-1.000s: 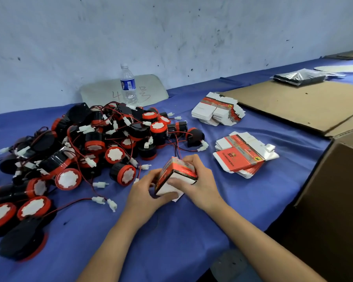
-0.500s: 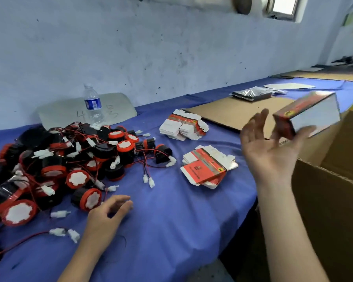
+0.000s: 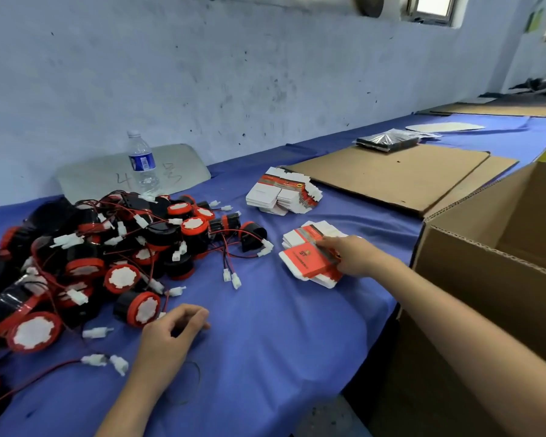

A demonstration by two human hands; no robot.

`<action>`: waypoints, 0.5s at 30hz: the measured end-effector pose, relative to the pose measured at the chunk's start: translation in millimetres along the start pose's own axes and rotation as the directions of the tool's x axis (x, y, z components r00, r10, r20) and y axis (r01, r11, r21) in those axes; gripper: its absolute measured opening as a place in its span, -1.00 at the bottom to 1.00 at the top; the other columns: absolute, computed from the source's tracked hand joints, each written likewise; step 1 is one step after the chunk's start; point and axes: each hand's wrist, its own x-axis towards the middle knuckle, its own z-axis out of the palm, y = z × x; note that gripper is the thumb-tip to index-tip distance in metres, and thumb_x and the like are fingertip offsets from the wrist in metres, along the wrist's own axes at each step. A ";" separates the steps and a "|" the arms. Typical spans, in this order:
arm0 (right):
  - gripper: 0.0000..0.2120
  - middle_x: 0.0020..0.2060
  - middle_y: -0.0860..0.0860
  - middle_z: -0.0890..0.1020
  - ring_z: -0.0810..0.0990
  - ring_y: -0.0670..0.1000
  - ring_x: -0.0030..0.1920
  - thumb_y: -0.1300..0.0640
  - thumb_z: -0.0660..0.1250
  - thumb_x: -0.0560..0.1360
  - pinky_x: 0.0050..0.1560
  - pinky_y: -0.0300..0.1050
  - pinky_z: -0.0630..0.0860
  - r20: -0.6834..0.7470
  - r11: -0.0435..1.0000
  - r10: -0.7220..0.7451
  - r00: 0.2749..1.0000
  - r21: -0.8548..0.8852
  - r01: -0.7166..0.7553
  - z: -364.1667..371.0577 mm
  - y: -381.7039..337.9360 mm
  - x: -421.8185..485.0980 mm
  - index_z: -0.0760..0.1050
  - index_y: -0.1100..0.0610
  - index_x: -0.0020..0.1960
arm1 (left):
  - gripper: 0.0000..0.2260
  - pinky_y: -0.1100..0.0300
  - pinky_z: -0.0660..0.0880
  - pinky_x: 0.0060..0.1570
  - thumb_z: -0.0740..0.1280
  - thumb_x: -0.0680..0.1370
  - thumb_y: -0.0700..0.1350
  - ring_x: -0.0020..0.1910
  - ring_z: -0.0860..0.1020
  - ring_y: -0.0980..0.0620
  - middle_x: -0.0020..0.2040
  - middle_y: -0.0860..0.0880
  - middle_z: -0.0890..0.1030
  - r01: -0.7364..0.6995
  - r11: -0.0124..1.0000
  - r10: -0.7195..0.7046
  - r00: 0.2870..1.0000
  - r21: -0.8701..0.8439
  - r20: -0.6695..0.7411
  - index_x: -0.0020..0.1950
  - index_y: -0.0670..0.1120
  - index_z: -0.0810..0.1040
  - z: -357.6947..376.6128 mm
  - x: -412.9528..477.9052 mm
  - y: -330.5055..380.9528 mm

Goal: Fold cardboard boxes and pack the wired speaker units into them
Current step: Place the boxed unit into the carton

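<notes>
Closest to me, the left hand (image 3: 171, 334) rests on the blue cloth of the table (image 3: 265, 373), knuckles up and fingers loosely curled. It holds nothing. It lies just beside the nearest speaker unit (image 3: 137, 307), a black drum with a red rim and a white face, without touching it.

Further out, the right arm reaches forward and to the left, past the open brown carton (image 3: 486, 279) that stands at the table's right edge. The right hand (image 3: 353, 255) lies on the near stack of flat boxes (image 3: 306, 261), its fingers stretched over the top red-and-white blank. The thumb is hidden from me, so I cannot tell whether it pinches the blank or only presses on it.

I count two hands, one carton and two stacks of flat boxes; the far stack (image 3: 281, 193) lies well apart from the hand. The speaker pile (image 3: 114, 247) sits left of both stacks, tangled in red and black wires with white plugs. I see well over a dozen units but cannot count them exactly.

Behind the pile stands one water bottle (image 3: 142, 164), upright against a grey board (image 3: 186, 171). Beyond the far stack lies a flat cardboard sheet (image 3: 391, 178) with one dark wrapped packet (image 3: 386, 141) at its far edge.
</notes>
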 end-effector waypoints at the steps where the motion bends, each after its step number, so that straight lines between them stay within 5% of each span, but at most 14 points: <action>1: -0.43 0.39 0.02 0.41 0.41 0.11 0.31 0.24 0.17 0.54 0.08 -0.15 0.34 0.024 0.992 -0.033 0.999 -0.122 0.036 -4.4 -1.6 2.4 0.21 -0.08 0.51 | -0.87 0.45 0.46 -0.20 0.35 0.54 -0.03 -0.22 0.61 0.23 -0.24 0.06 0.68 -0.001 1.000 0.001 1.000 0.002 0.001 -0.15 -0.02 0.65 0.3 0.3 0.1; 6: -0.38 -0.04 0.01 0.51 0.45 0.03 -0.06 0.09 0.43 0.44 -0.15 -0.16 0.36 0.222 0.899 -0.081 0.972 -0.405 0.167 -42.5 -8.8 16.4 0.32 -0.04 0.46 | -0.87 0.36 0.50 -0.17 0.34 0.54 -0.06 -0.22 0.62 0.21 -0.24 0.05 0.68 -0.031 0.999 0.031 0.999 0.017 0.008 -0.16 -0.03 0.64 -0.5 1.4 -1.0; 11: -0.29 0.23 0.06 0.48 0.44 0.09 0.21 0.01 0.50 0.39 0.00 -0.13 0.42 0.341 0.857 -0.047 0.939 -0.470 0.214 -57.8 -15.7 29.6 0.31 -0.02 0.48 | -0.76 0.42 0.48 -0.19 0.29 0.45 0.10 -0.22 0.62 0.19 -0.23 0.03 0.69 -0.047 0.998 0.048 0.999 -0.034 0.024 -0.16 -0.02 0.64 -1.9 -1.5 2.2; 15: -0.27 0.23 0.04 0.50 0.40 0.02 0.08 -0.01 0.52 0.37 -0.18 -0.20 0.33 0.342 0.849 -0.029 0.939 -0.488 0.204 -59.5 -20.7 35.5 0.32 -0.04 0.47 | -0.75 0.41 0.49 -0.18 0.28 0.45 0.13 -0.20 0.63 0.19 -0.23 0.05 0.69 -0.048 0.998 0.049 0.999 -0.033 0.025 -0.16 0.00 0.65 -2.0 -2.0 1.7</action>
